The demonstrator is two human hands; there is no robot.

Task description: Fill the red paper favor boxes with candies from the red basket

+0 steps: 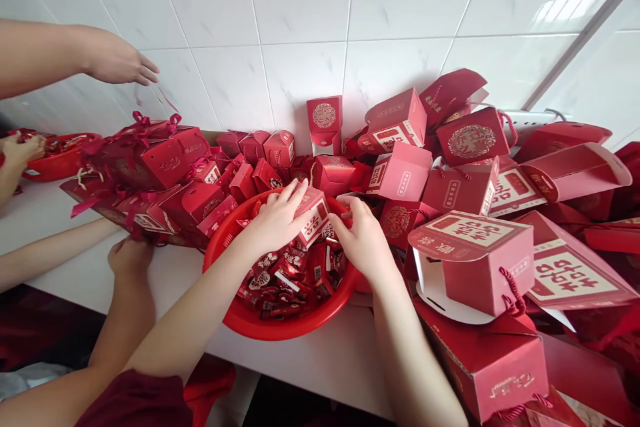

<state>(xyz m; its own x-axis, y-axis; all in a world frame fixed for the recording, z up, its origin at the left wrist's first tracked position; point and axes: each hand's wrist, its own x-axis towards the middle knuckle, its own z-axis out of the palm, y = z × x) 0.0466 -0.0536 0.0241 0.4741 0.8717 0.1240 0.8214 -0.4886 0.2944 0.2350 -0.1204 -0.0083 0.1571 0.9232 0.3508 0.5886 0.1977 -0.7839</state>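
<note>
A small red gift box (313, 220) with a cream label and large red characters is held over a red plastic basket (290, 329). My left hand (276, 223) grips its left side, fingers reaching over the top. On the other side, my right hand (361, 235) has its thumb at the box's right edge and its fingers curled behind, their tips partly hidden. Beneath both hands, the basket holds many red-wrapped sweets (287, 280), some with white print.
Red gift boxes (487, 267) crowd the right side, several with lids up. Ribboned boxes (165, 153) are stacked at left. Other people's hands (117, 57) and arms (131, 280) reach in from the left, near another red basket (55, 163). A tiled wall (300, 0) closes the back.
</note>
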